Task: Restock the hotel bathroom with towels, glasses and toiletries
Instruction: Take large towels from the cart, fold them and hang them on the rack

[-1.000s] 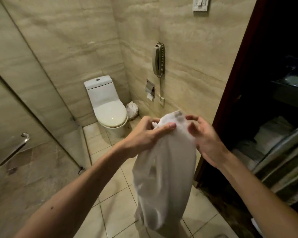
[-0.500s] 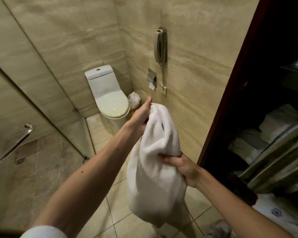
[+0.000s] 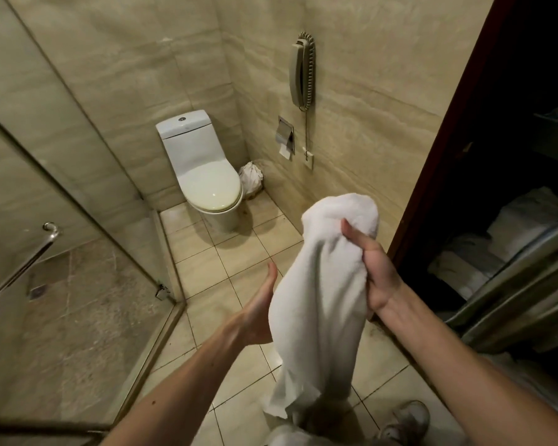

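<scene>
The white towel (image 3: 322,300) is hanging in front of the person, in the air above the tiled floor (image 3: 232,262), bunched into a long loose shape. Its rounded top is rising above the right hand and its lower end is reaching down close to the floor, near a shoe (image 3: 408,420) at the bottom edge of the view.

The right hand (image 3: 372,272) is gripping the towel near its upper part. The fingers are curling into the cloth and the thumb is pointing up along it, so this hand is closing firmly on the towel and carrying its weight.

The left hand (image 3: 258,304) is staying flat and open, lower than the right one, with the palm turning toward the towel's left side and touching it. Its fingers are going behind the cloth, so I cannot tell how far they are bending there.

So the towel is sitting between both hands, the right holding it from the right side and the left lying against it from the left.

Behind, a toilet (image 3: 207,178) is standing in the corner with a white bag (image 3: 251,180) just beside it, and a wall phone (image 3: 302,72) is hanging above a paper holder (image 3: 285,136). A glass shower door (image 3: 78,284) is standing at the left. Folded towels (image 3: 512,226) are lying on a dark shelf at the right.
</scene>
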A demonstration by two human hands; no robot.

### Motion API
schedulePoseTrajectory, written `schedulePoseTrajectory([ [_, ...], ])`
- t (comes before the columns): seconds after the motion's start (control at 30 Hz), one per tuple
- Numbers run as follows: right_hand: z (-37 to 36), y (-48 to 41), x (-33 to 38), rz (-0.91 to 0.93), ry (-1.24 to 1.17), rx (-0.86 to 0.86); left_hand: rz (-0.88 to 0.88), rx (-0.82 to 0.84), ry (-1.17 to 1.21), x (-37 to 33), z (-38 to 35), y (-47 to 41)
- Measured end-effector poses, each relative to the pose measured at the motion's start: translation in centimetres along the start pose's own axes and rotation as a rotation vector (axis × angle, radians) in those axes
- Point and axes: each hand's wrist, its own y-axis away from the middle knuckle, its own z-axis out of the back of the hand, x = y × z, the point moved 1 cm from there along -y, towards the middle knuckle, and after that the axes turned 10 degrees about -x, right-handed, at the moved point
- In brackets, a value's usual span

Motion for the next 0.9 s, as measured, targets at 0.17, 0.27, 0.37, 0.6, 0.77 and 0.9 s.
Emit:
schedulePoseTrajectory([
  [0.17,0.0,-1.0,1.0,0.073,-0.05,-0.225,-0.086,0.067,0.11,1.4,1.6,-0.1],
  [0.27,-0.1,-1.5,1.3,0.06,-0.09,-0.297,-0.273,0.063,-0.08,2.7,0.9,-0.2],
  [0.37,-0.1,-2.1,1.9,0.11,-0.108,-0.35,-0.517,-0.132,-0.297,2.7,-2.0,0.1],
  [0.6,3.0,-1.6,1.9,0.201,-0.022,-0.365,-0.594,-0.234,-0.146,1.0,-3.6,0.9],
  [0.77,5.1,0.9,-4.0,0.093,0.141,0.037,-0.566,-0.238,0.084,-2.3,-4.1,1.0],
  [0.9,5.4,0.3,-4.8,0.058,0.523,0.124,-0.39,-0.302,0.164,-3.7,-3.6,-0.6],
])
